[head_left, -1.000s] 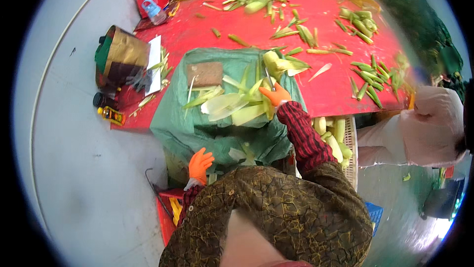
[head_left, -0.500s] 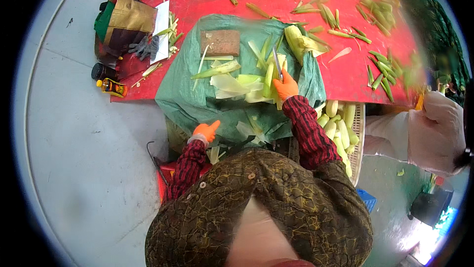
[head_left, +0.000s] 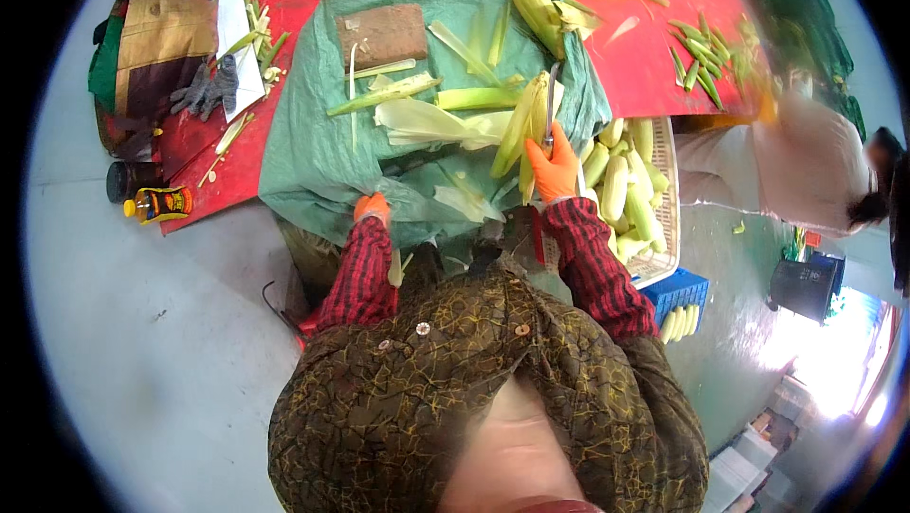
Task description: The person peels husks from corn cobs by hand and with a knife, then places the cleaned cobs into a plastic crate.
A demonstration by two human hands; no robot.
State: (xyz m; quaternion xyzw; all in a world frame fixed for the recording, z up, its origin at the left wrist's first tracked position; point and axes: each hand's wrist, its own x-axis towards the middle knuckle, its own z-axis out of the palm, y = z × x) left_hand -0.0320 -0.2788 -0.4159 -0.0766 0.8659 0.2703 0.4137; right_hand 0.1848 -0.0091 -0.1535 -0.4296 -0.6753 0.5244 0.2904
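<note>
The view is taken from the person's head, by the left one of two fisheye cameras worn side by side. It faces down and forward, upright. The jacket point(head_left: 417, 399) is nearest, at the lower edge; the left hand point(head_left: 373, 207) and right hand point(head_left: 555, 167) are somewhat farther, and the table point(head_left: 633, 72) reaches the top. Floor point(head_left: 161, 342) shows at both sides.

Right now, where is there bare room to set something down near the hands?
The red table is bare between the green sheet and the green husk pieces at right; so is the sheet's left margin, beside the brown block. Pale husks crowd the sheet left of the right hand.
</note>
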